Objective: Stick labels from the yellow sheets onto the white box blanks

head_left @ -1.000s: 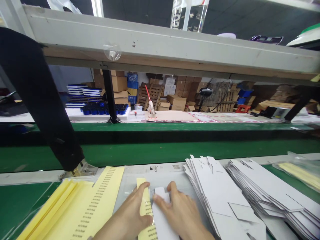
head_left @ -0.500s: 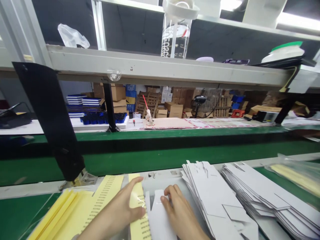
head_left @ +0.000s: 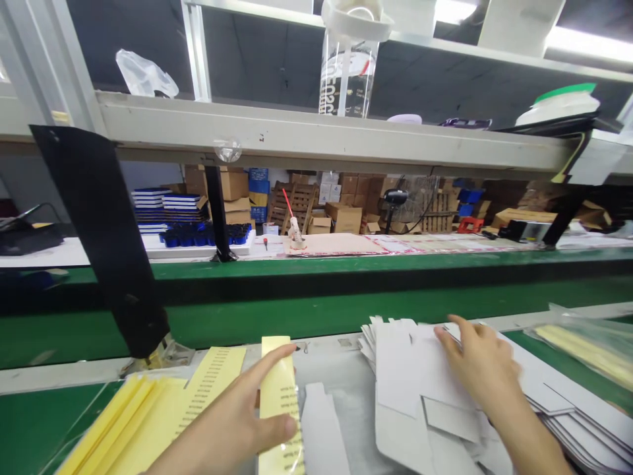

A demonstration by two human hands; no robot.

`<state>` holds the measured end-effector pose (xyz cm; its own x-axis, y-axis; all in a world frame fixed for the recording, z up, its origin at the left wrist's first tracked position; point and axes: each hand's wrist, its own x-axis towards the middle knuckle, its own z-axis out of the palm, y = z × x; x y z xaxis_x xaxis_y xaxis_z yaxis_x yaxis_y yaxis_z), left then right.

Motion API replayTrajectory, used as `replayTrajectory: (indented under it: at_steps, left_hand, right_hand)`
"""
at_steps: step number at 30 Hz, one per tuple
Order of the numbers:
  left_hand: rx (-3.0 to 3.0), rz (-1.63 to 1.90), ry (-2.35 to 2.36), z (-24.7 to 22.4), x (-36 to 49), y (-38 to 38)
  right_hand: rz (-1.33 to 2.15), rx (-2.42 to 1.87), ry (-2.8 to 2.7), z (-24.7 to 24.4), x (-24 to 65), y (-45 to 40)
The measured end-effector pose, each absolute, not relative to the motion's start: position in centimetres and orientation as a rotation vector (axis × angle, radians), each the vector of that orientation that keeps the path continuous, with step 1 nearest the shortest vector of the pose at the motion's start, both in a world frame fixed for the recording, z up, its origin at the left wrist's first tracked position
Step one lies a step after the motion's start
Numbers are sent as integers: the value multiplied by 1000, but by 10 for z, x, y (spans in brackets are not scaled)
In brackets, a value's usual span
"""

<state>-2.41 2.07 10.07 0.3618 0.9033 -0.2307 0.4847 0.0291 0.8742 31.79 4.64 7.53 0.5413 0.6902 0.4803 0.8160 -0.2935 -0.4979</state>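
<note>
My left hand (head_left: 247,409) grips a narrow yellow label sheet (head_left: 279,402) with rows of small dark print, its thumb on the near face and its fingers partly hidden behind. Just right of it, a folded white carton (head_left: 321,429) lies on the grey work surface. My right hand (head_left: 482,363) is over the stacks at the right, closed on the upper edge of a flat white carton (head_left: 400,376) that lies askew over the left stack. Some of its fingertips are blurred.
Yellow label sheets (head_left: 123,422) lie at the left. Another stack of flat white cartons (head_left: 568,406) and a plastic bag with yellow contents (head_left: 588,349) are to the right. Beyond runs a green belt (head_left: 277,316), with a black post (head_left: 103,244) and an overhead shelf (head_left: 297,128).
My right hand has left the folded carton beside the labels and moved right to the carton stacks. A flat carton there has shifted. My left hand has kept the yellow label sheet.
</note>
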Motion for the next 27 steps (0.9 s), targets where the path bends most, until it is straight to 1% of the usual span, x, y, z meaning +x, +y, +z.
replayTrajectory:
  at_steps: [1,2,3,5,6,9,13,17,22,24,27]
  left_hand:
    - [1604,533,1262,99,-22,19]
    - [1585,547,1250,97,-20,18]
    - [1561,559,1235,95,-18,18]
    - [1543,571,1215,90,-15,17]
    - [1553,577,1212,88,-14,18]
    - [1637,606,1199,85,-12,19]
    - [1668,560,1222,85,-11,20]
    - [1740,529,1240,82,-11,20]
    - [1752,471,1398,56,-7,28]
    - [1702,425,1474,44,-4,31]
    - [1660,378,1483,33,-2,36]
  right_hand:
    - [-270,-2066,-1207,75,311,44]
    - [-219,-2028,-1241,75,298,40]
    - [-62,-1926,-1324,75,279,35]
    - [466,-1620,-1480,75,232,24]
    - [669,-1496,-1530,74,208,19]
    - [950,-1340,-1551,67,159,9]
    - [1079,-1316,-1450,52,144,11]
    - [1093,-1329,-1437,49,146,11]
    - [1234,-1261,-1337,34,150,14]
    - [1305,-1332,-1281,20,156,20]
    - [1317,-1443,-1227,2,166,30]
